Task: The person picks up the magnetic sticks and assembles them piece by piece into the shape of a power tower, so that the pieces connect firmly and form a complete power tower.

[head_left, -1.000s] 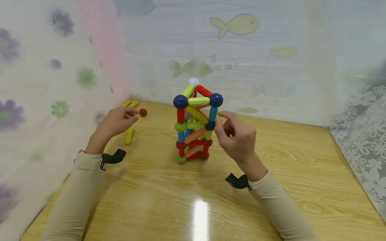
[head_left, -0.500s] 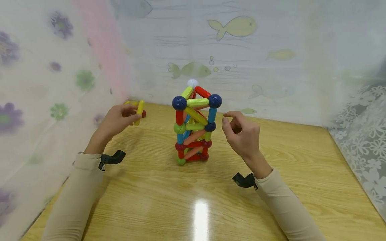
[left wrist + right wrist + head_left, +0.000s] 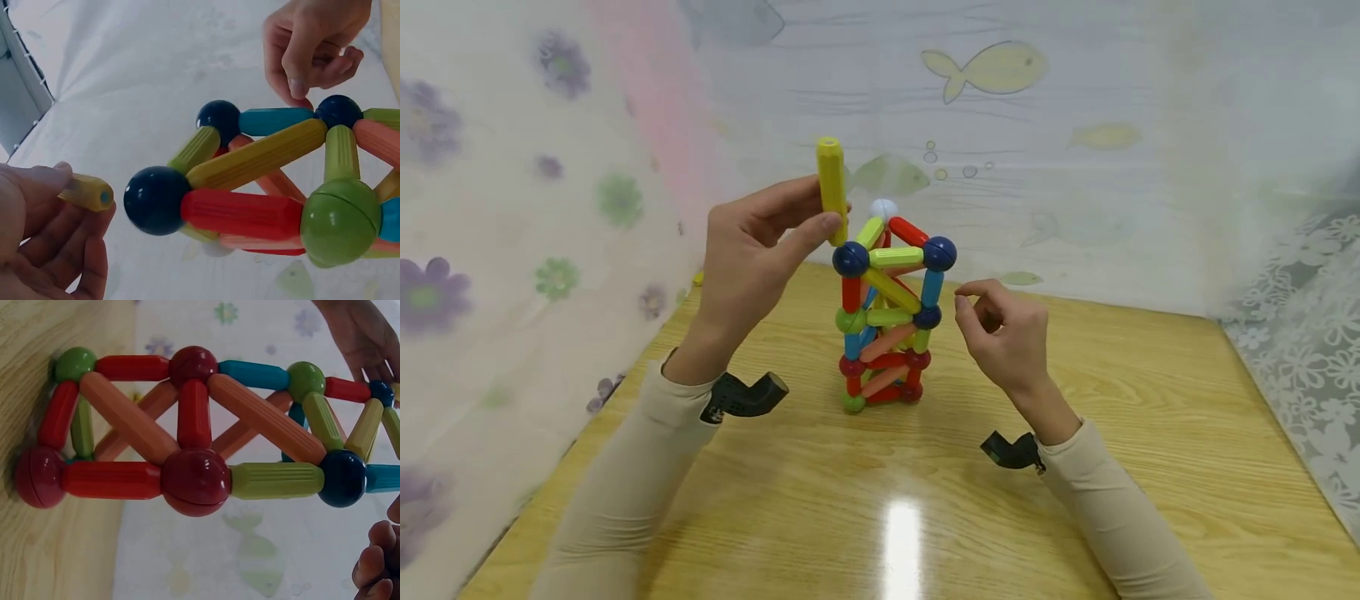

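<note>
My left hand (image 3: 748,262) pinches a yellow magnetic stick (image 3: 831,187) between thumb and fingers. The stick stands nearly upright by the top left dark blue ball (image 3: 851,259) of a tower (image 3: 887,342) built from coloured magnetic sticks and balls. In the left wrist view a small gap separates the stick's end (image 3: 100,195) from that dark blue ball (image 3: 157,200). To the right of the tower, my right hand (image 3: 1009,337) hovers with loosely curled fingers and nothing in them. The right wrist view shows the tower's balls, such as a dark red one (image 3: 195,481), joined by sticks.
The tower stands on a wooden table (image 3: 820,492). At the table's far left edge a bit of yellow (image 3: 698,278) shows beside my left hand, which hides what lies behind it. Patterned curtains (image 3: 1075,200) hang behind and at both sides.
My left hand picked up a yellow stick from the left and carried it right and up to the tower's top. My right hand drew back slightly from the tower's right side.
</note>
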A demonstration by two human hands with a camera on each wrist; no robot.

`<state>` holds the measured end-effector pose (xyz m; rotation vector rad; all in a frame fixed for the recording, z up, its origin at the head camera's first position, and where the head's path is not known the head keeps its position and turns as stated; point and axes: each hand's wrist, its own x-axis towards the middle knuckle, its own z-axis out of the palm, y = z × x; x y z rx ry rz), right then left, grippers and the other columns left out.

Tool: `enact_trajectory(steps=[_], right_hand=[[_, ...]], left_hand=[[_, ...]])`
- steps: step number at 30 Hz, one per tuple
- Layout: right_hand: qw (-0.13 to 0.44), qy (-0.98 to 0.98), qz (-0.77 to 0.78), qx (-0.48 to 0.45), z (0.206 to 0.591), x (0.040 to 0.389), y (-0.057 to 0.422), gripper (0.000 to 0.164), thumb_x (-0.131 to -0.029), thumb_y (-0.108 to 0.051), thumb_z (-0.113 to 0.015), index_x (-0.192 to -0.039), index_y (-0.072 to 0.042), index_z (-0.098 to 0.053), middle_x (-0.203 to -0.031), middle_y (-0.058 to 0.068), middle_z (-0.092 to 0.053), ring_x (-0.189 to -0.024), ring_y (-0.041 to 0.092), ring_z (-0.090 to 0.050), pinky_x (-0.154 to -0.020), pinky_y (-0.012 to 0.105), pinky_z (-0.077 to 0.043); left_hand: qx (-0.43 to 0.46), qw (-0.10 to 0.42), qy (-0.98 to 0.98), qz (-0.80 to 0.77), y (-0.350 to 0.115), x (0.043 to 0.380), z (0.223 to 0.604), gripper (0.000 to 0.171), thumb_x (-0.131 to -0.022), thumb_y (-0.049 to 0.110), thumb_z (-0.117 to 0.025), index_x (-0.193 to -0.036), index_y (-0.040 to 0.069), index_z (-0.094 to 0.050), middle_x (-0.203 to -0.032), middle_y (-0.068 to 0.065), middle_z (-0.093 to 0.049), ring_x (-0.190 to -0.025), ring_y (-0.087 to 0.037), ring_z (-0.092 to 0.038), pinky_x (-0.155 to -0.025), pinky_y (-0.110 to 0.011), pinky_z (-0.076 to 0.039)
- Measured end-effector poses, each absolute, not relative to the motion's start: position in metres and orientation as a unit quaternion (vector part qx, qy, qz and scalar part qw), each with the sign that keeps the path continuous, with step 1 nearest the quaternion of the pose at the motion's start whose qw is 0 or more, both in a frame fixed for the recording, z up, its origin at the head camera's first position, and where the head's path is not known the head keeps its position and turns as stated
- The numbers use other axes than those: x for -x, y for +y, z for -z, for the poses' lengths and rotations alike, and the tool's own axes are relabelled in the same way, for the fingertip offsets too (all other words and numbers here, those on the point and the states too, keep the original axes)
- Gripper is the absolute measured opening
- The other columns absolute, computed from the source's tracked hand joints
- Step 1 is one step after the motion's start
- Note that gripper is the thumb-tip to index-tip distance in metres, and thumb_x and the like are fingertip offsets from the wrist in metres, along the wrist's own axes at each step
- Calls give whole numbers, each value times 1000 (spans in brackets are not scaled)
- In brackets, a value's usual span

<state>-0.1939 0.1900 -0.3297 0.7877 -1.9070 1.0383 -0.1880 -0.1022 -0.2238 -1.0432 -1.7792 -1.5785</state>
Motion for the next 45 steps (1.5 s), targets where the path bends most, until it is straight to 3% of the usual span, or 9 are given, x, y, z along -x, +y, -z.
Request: enact_trajectory(steps=[12, 17, 23, 26, 30, 34, 38, 41, 45], right_hand=[[402, -759, -398, -322, 331, 192, 192, 13, -96, -6, -65, -98, 0, -75, -56, -5, -55, -44, 8, -48, -43, 26, -41], [405, -760, -399, -316, 330, 190, 193, 14, -97, -8, -64, -97, 1, -74, -56, -6, -53, -45, 8, -47, -44, 25, -40], [401, -758, -406, -317, 332, 192, 192, 14, -97, -9, -64, -98, -1, -75, -56, -7, -53, -45, 7, -46, -44, 26, -40], [395, -758, -408, -320, 335, 194, 191, 14, -97, -9, -64, -97, -1, -76, -55, -7, -52, -45, 8, -45, -44, 26, -38], [382, -761, -409, -328, 340, 195, 189, 14, -96, -9, -64, -96, 0, -75, -56, -8, -52, -45, 7, -45, -43, 26, -38], [373, -765, -404, -337, 345, 197, 187, 13, -95, -8, -64, -94, -1, -75, -57, -7, -53, -46, 6, -46, -43, 26, -40], [371, -763, -399, -348, 345, 197, 186, 13, -95, -7, -64, -94, 0, -74, -58, -6, -55, -46, 6, -47, -43, 26, -41], [375, -760, -395, -354, 344, 196, 187, 13, -95, -7, -63, -94, 0, -74, -58, -6, -55, -46, 6, -47, -43, 26, -41], [380, -762, -387, -355, 344, 194, 189, 13, -94, -7, -63, -93, -1, -74, -57, -6, -54, -46, 5, -46, -43, 27, -40]], left_hand=[[363, 255, -677, 587, -98, 195, 232, 29, -99, -2, -68, -127, -2, -72, -113, -14, -75, -103, -26, -71, -98, -40, -53], [245, 249, -724, 594, -143, 227, 250, 25, -106, 12, -62, -125, 3, -75, -113, -15, -74, -105, -23, -69, -95, -32, -51], [60, 141, -896, 418, -226, 296, 328, 44, -109, 15, -45, -151, 4, -53, -144, -17, -59, -109, -39, -61, -63, -35, -45], [57, 67, -944, 319, -259, 327, 368, 60, -104, 3, -36, -163, 0, -28, -164, -26, -28, -131, -51, -45, -88, -51, -48], [67, -14, -966, 249, -282, 346, 396, 65, -103, 1, -32, -165, 1, -15, -169, -29, 0, -150, -56, 0, -114, -74, -12], [65, -10, -980, 190, -284, 350, 404, 49, -108, 7, -39, -155, -6, -40, -164, -32, -20, -144, -61, -19, -112, -74, -20], [48, 68, -986, 145, -278, 351, 406, 24, -105, 3, -55, -119, -13, -65, -132, -33, -50, -114, -60, -49, -97, -66, -44], [47, 105, -985, 124, -276, 350, 407, 13, -101, -2, -58, -105, -11, -68, -112, -30, -57, -99, -57, -55, -84, -64, -50], [58, 105, -984, 133, -278, 345, 406, 22, -94, -10, -54, -114, -12, -64, -112, -34, -60, -101, -59, -55, -87, -66, -49]])
